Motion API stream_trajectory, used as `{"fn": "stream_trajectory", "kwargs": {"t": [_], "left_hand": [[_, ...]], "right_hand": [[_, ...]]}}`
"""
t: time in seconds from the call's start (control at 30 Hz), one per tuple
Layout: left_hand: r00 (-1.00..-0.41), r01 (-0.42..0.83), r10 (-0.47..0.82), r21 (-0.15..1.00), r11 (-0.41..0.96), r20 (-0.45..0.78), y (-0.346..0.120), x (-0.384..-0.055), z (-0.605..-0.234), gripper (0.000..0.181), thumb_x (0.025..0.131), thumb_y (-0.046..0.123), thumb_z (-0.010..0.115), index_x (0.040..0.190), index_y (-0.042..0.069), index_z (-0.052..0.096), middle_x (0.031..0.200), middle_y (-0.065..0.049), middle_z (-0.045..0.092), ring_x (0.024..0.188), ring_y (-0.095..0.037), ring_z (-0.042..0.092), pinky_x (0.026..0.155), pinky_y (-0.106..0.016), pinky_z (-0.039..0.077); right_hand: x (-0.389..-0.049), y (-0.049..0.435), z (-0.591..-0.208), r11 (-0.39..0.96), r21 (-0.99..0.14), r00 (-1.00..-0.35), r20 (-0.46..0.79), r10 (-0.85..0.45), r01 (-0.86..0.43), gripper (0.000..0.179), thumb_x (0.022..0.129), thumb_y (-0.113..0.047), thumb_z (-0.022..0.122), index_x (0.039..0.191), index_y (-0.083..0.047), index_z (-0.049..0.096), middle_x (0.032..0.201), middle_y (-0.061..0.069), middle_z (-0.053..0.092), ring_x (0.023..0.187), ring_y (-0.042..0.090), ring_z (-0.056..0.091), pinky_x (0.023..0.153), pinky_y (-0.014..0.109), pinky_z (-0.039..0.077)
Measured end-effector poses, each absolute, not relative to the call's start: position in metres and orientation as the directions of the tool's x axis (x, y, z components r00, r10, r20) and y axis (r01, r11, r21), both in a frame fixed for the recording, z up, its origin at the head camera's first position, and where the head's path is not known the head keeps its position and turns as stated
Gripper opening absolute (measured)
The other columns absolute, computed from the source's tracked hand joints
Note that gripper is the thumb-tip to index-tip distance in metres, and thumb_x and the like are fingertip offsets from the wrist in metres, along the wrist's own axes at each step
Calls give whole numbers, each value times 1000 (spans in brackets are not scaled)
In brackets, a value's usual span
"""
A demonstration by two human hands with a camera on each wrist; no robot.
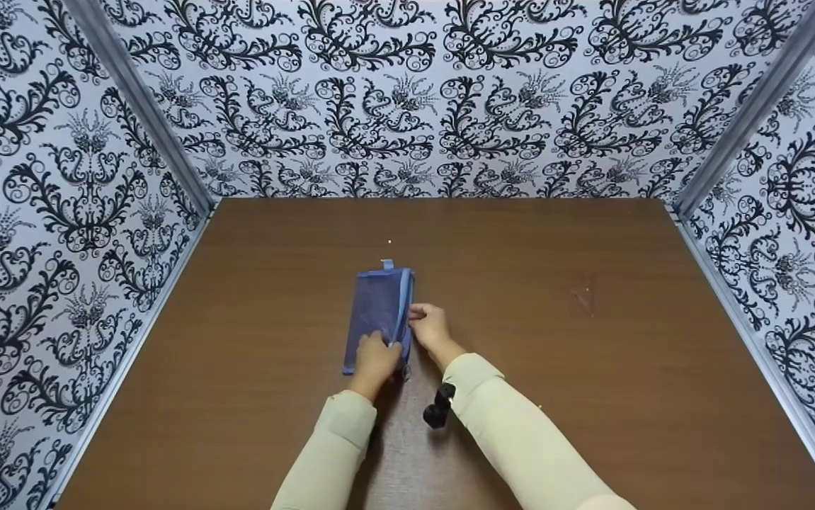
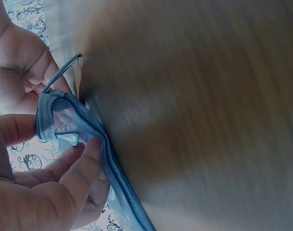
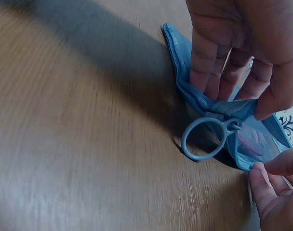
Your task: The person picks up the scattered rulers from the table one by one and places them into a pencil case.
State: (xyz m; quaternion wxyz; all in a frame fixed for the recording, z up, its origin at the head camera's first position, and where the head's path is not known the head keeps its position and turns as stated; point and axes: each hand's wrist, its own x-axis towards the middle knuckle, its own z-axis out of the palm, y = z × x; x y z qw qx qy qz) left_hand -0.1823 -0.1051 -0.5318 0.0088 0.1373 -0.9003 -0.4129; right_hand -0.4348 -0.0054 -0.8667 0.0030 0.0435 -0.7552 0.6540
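A blue mesh zipper pouch (image 1: pixel 375 304) lies on the brown table, its zip edge facing right. My left hand (image 1: pixel 377 360) pinches the near end of this edge between thumb and fingers. In the left wrist view, the left-hand fingers (image 2: pixel 84 166) press against the mesh. Farther up the same edge, my right hand (image 1: pixel 430 326) grips the pouch's side, thumb opposite curled fingers (image 3: pixel 235 72). A blue ring pull (image 3: pixel 187 139) hangs from the zip between the hands. Something pinkish (image 3: pixel 252 141) shows through the pouch; its kind is unclear.
A clear triangular set square (image 1: pixel 584 299) lies on the table (image 1: pixel 272 283) to the right. Beyond the pouch is a tiny white speck (image 1: pixel 389 241). Patterned walls (image 1: pixel 407 106) with metal edging surround the tabletop. A black device (image 1: pixel 439 407) sits at the right wrist.
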Motion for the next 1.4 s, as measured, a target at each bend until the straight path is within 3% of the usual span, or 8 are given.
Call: {"fn": "stream_trajectory", "kwargs": {"t": [0.27,0.43,0.6,0.7,1.0,1.07,1.17,1.4], "left_hand": [[-962,-244,-250,747,618,-107,-107,-183,-532,35,83,16,61,105,-10,61,104,-25,55,99,-42,56,88,-50,46],[-963,-239,-253,745,623,-97,-107,-184,-532,31,83,16,62,102,-9,61,101,-24,55,97,-41,57,87,-50,46],[-961,-240,-259,743,625,-92,-107,-183,-532,30,84,16,63,101,-9,61,102,-25,56,98,-42,57,87,-51,46],[-962,-239,-259,745,623,-91,-106,-183,-531,28,84,15,63,99,-8,61,101,-25,56,97,-42,58,87,-50,46],[-964,-215,-258,747,629,-60,-105,-183,-533,27,81,15,62,96,-7,62,98,-24,56,95,-41,57,86,-49,47],[-964,-209,-261,751,626,-51,-105,-183,-535,27,80,14,62,96,-8,62,98,-24,56,95,-41,57,85,-48,48],[-964,-205,-261,751,627,-45,-105,-183,-536,26,80,14,61,95,-8,62,97,-24,56,93,-41,57,84,-48,49],[-961,-228,-266,743,629,-71,-104,-183,-536,29,81,15,62,99,-8,62,100,-25,56,96,-42,58,86,-50,47]], "right_hand": [[-355,7,-726,167,-975,-988,137,-70,-147,34,74,14,57,101,2,72,85,11,71,81,18,68,69,26,55],[-327,13,-675,153,-974,-984,157,-88,-169,35,74,15,54,103,3,71,86,11,71,81,17,67,69,24,53],[-309,16,-638,248,-966,-996,61,-62,-75,33,79,13,56,111,12,65,99,24,68,95,32,66,80,34,54],[-313,23,-645,244,-960,-989,124,-79,-139,30,80,11,57,108,7,68,95,19,70,92,27,66,78,31,54],[-398,49,-764,310,-841,-896,421,-143,-444,40,76,7,55,110,-8,70,92,5,70,86,17,65,75,26,52],[-402,55,-768,296,-820,-872,466,-149,-489,43,76,4,56,112,-15,70,94,0,69,87,12,63,75,23,51],[-390,63,-743,331,-818,-882,438,-173,-471,43,79,3,59,116,-15,68,98,1,67,91,14,62,79,26,50],[-279,64,-558,540,-763,-934,294,-201,-356,40,79,3,65,118,6,62,107,24,63,100,39,60,88,48,48]]}}
